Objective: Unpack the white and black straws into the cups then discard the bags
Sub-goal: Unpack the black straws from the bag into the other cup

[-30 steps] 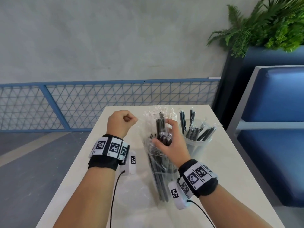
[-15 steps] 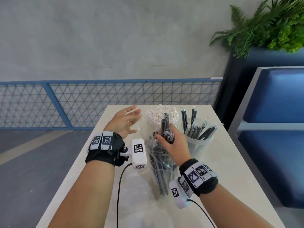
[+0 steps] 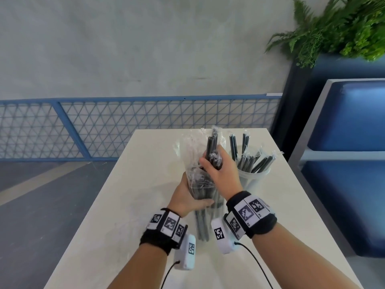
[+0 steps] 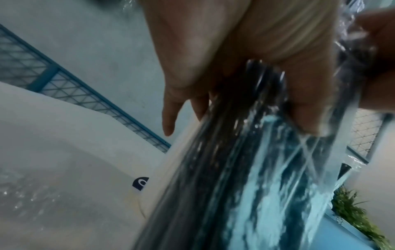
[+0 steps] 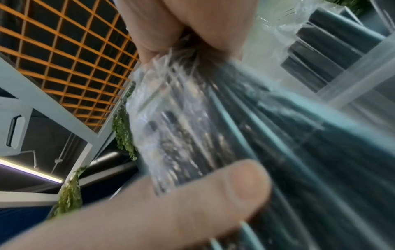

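Hands are working together over the pale table (image 3: 129, 205). The left hand (image 3: 188, 198) is wrapping its fingers and thumb round the lower middle of a clear plastic bag (image 3: 194, 155), which is standing nearly upright above the tabletop with its open, crinkled mouth pointing away from the person. Inside the bag, black straws (image 3: 203, 224) are lying in a long bundle, their lower ends reaching down between the two wrists. The right hand (image 3: 221, 174) is gripping a smaller cluster of these straws near the bag's mouth, fingers curled round them, and several straw tops are sticking up above its knuckles. From the right wrist view the thumb (image 5: 224, 184) is pressing against the wrapped straws, though blur is making it hard to tell whether it is touching straws directly or film. Just beside the right hand, a translucent cup (image 3: 253, 180) is standing on the table and is holding more black straws (image 3: 255, 163), fanning outward in their individual wrappers. Behind the table, a blue mesh railing (image 3: 116, 126) is running along the wall, and a green plant (image 3: 337, 28) is sitting at the upper right
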